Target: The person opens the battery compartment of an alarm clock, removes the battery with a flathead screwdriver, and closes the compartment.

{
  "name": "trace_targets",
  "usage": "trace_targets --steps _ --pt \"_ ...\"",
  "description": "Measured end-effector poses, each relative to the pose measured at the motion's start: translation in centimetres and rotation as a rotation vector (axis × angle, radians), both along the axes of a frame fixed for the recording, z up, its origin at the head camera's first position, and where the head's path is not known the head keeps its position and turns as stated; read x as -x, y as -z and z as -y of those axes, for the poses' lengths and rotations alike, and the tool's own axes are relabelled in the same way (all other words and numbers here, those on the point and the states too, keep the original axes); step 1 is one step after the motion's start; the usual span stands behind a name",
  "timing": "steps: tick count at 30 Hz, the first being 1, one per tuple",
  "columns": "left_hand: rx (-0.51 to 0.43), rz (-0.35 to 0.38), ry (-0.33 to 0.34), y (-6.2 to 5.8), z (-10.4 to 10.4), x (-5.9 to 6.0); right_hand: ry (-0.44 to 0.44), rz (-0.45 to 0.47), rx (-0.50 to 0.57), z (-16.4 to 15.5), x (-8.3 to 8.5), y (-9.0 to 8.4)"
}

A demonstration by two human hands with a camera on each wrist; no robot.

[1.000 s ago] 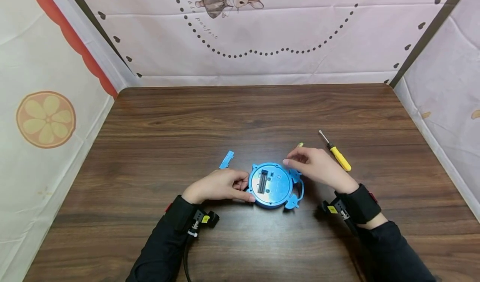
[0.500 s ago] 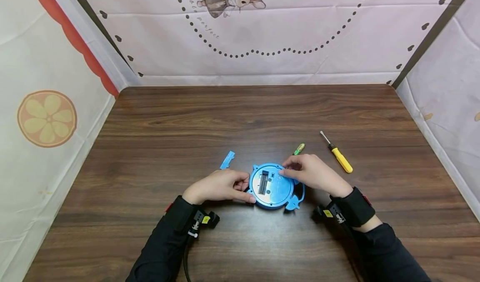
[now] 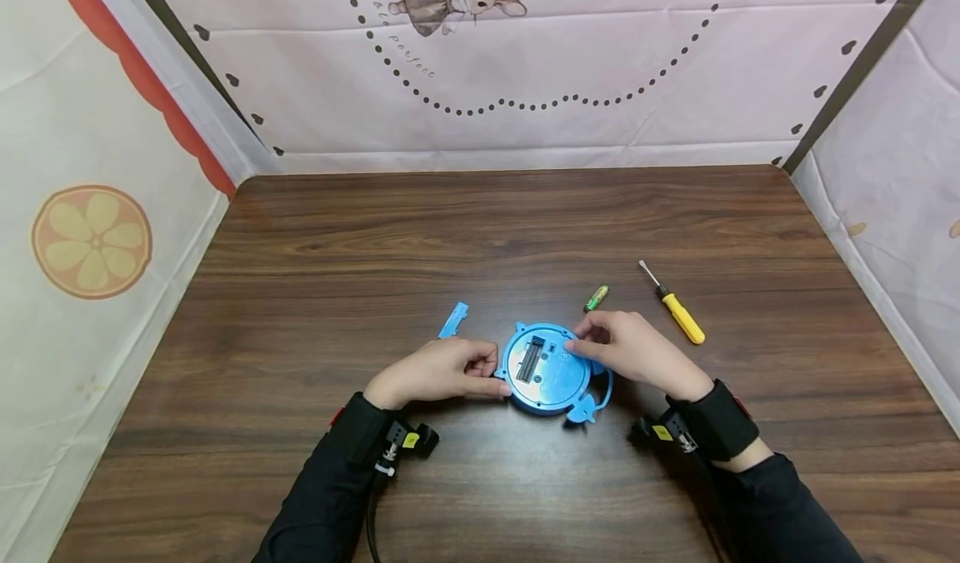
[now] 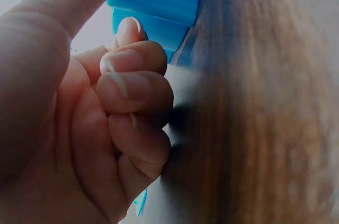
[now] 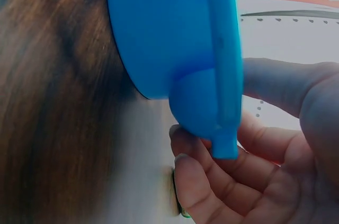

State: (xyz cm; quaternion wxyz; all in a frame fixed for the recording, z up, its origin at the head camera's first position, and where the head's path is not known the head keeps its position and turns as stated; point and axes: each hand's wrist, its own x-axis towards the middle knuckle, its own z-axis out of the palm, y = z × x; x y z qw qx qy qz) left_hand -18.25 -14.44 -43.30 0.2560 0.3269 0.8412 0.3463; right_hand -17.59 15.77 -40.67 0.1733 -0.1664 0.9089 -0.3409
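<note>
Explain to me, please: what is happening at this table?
A person's left hand and right hand grip a round blue device at its rim. The long slot in its upward face is uncovered. On the table, a blue strip lies near the left hand; a small green cylinder and a yellow-handled screwdriver lie beyond the right.

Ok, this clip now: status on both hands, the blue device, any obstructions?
Left hand and right hand gripping blue round device. Battery slot uncovered. Green battery and yellow-handled screwdriver lying apart from it, not obstructing.
</note>
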Motion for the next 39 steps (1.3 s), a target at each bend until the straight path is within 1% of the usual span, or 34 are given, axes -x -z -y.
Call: trace_targets --steps 5,10,17,22,28,31,35,39 --pt "-0.005 0.002 -0.032 0.1 -0.1 0.0 0.029 0.002 -0.006 -0.7 -0.5 -0.3" --pt "0.008 -0.002 -0.062 0.2 -0.3 0.0 0.06 0.027 -0.022 -1.2 -1.0 -0.4" --pt "-0.051 0.023 -0.101 0.2 -0.5 0.0 0.082 0.094 -0.026 -1.4 -1.8 -0.4" --pt "-0.066 0.007 -0.108 0.2 -0.7 0.0 0.083 0.124 -0.016 -1.4 -2.4 -0.3" --pt "0.01 -0.04 -0.132 0.0 -0.9 -0.2 0.037 0.15 0.038 -0.6 -3.6 0.1" --pt "0.046 -0.035 -0.145 -0.2 -1.0 -0.4 0.019 0.184 0.07 0.1 -4.4 0.4" --pt "0.052 -0.033 -0.151 -0.3 -1.1 -0.4 0.015 0.205 0.101 0.7 -4.9 0.6" --pt "0.055 -0.033 -0.149 -0.3 -1.0 -0.4 0.015 0.215 0.125 0.8 -4.8 0.8"
